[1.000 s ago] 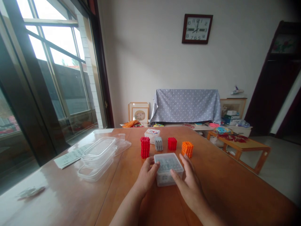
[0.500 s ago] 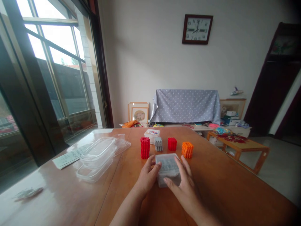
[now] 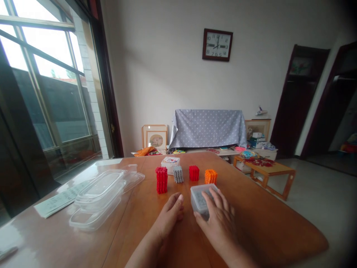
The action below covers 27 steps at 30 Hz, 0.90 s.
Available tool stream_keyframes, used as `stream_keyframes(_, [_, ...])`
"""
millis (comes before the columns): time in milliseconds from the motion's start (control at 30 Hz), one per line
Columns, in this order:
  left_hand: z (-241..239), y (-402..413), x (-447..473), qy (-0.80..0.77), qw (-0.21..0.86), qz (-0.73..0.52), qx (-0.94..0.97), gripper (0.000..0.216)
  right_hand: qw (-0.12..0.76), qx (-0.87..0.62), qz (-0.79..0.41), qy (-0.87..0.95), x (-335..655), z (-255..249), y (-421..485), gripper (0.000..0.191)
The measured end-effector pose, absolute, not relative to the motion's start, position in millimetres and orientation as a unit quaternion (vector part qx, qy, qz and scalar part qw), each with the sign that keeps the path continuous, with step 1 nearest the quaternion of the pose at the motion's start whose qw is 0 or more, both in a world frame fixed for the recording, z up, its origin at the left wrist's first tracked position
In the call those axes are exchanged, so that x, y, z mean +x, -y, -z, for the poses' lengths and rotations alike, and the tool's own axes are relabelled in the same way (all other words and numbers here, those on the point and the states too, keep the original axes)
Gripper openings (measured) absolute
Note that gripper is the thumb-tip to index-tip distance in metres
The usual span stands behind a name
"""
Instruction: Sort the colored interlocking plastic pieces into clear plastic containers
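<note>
Above the desk (image 3: 139,230), the left hand (image 3: 169,212) has just let go, its grip loosely curled and holding nothing visible; next, the lidded translucent plastic box (image 3: 198,197) has shifted rightward, before the orange ribbed block (image 3: 211,176), now clamped by the right hand (image 3: 219,214) alone.

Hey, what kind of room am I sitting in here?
It looks like a living or dining room in a home: there's a large wooden table in front of you, a framed clock on the wall, and a polka-dot cloth draped over something by the far wall.
</note>
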<state>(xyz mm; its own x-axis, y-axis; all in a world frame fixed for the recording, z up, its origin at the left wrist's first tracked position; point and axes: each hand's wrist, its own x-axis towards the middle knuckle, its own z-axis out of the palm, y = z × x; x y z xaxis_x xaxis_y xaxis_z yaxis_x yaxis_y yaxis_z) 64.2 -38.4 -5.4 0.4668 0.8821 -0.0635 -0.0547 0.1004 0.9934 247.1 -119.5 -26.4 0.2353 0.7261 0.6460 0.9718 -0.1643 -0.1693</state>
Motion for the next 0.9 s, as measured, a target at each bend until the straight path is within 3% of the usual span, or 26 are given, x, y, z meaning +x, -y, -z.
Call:
stream_keyframes(467, [6.0,34.3,68.1,-0.368,0.585,-0.351,0.632,0.066,0.227,-0.833,0.217,0.455,364.0,37.2,99.8,0.058])
stream_keyframes(600, [4.7,34.3,68.6,-0.371,0.578,-0.347,0.638,0.067,0.241,-0.832,0.216,0.452,380.3,34.7,91.4,0.067])
stream_keyframes(667, [3.7,34.5,68.5,-0.376,0.573,-0.346,0.641,0.067,0.288,-0.81,0.236,0.453,382.2,32.6,94.3,0.072])
stream_keyframes(767, [3.6,33.9,68.0,-0.381,0.562,-0.348,0.646,0.067,0.414,-0.761,0.241,0.438,380.1,32.7,105.4,0.063])
stream_keyframes(900, [4.8,32.0,68.4,-0.391,0.547,-0.347,0.654,0.067,0.595,-0.725,0.047,0.344,378.6,40.6,113.5,0.052])
